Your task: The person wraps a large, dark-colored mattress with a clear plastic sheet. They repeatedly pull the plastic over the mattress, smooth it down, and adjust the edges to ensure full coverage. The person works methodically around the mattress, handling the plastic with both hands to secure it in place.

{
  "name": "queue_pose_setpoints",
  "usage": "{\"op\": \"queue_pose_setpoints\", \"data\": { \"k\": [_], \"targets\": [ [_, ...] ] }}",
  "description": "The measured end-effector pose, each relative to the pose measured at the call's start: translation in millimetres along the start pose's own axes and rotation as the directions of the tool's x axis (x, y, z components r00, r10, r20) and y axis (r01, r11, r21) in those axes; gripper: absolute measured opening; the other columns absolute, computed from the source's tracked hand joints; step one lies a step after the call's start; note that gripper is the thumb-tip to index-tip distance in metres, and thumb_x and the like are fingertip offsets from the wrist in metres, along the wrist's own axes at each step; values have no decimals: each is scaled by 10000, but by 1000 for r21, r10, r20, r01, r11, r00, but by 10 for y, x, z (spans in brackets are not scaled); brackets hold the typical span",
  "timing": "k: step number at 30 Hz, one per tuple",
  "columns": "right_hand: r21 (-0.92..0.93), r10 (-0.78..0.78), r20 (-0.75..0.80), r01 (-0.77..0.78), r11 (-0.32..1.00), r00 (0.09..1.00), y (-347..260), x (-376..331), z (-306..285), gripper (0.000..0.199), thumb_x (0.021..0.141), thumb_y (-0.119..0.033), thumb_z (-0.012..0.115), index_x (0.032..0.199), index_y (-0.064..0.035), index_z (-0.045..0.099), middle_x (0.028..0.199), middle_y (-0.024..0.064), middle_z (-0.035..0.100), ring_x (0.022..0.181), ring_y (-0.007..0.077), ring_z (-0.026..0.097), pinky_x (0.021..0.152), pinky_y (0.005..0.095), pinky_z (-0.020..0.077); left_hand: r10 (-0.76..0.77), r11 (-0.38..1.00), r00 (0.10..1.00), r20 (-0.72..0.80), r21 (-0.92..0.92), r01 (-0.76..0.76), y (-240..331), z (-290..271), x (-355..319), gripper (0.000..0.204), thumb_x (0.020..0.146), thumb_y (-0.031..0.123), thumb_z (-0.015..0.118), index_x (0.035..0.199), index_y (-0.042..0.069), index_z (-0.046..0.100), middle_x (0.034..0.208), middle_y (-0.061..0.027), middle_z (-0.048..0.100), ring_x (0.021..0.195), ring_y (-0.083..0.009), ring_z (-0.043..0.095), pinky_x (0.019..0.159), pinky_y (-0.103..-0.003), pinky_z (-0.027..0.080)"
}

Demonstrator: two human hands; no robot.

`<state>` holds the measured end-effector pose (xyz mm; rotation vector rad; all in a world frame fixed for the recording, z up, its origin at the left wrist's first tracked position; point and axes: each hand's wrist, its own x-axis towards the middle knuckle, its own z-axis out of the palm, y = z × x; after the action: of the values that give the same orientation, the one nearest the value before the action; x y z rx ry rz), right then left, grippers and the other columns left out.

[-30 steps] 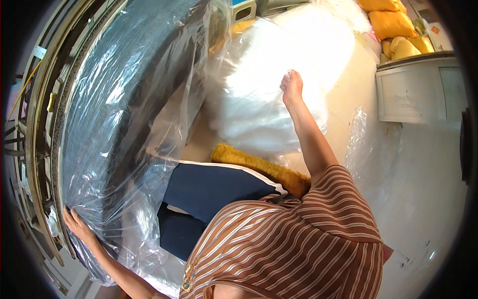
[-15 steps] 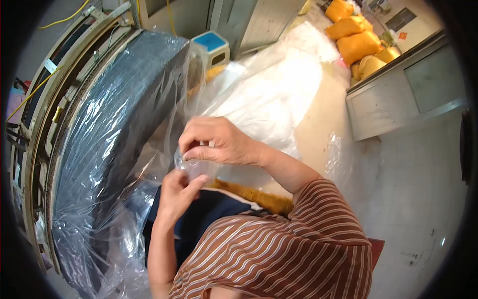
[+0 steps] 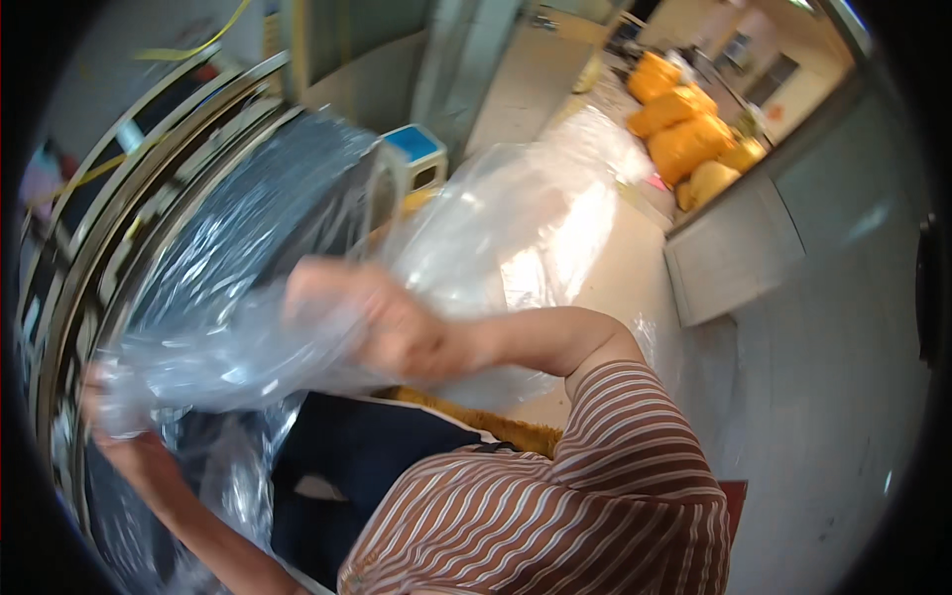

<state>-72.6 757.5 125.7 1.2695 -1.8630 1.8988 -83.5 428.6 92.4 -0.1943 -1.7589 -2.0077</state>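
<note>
Head view: clear plastic film (image 3: 233, 362) stretches at nine o'clock — the blurred right hand (image 3: 392, 322), near centre, clutches it; the left hand (image 3: 96, 399), farther out, is partly veiled — its grip impossible to tell. Orange sacks (image 3: 684, 129) lie at two o'clock.

left hand (image 3: 96, 399): swung leftward | right hand (image 3: 402, 329): now apart | film (image 3: 233, 362): stretched between
</note>
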Motion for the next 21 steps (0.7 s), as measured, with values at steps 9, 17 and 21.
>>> {"op": "queue_pose_setpoints", "data": {
  "k": [9, 17, 21],
  "targets": [
    [542, -225, 798, -504, 673, 558, -102, 48, 2532, 409, 911, -222, 559, 1243, -18, 435, 1031, 108, 485, 985, 228, 503, 875, 333, 408, 482, 848, 670, -565, 494, -194, 416, -2387, -751, 40, 889, 62, 587, 923, 53, 568, 1092, -95, 585, 975, -182, 588, 892, -293, 456],
    [-210, 26, 654, 149, 966, 756, 1702, 979, 2958, 438, 947, -308, 476, 1242, 16, 493, 1299, 191, 492, 1207, 361, 459, 1018, 431, 356, -26, 347, 792, -610, 737, 580, 569, -2743, -2737, 139, 758, 0, 617, 887, 22, 570, 1013, -77, 576, 955, -187, 559, 860, -284, 427],
    [-475, 69, 742, 451, 755, 666, 1742, 810, 2751, 513, 955, -361, 441, 1372, -65, 399, 1445, 104, 367, 1344, 297, 319, 1109, 460, 233, -156, 297, 832, -533, 778, 554, 726, -2702, -2709, 176, 777, 7, 581, 952, 2, 592, 1018, -109, 581, 1018, -232, 565, 921, -293, 403]
  ]
}}
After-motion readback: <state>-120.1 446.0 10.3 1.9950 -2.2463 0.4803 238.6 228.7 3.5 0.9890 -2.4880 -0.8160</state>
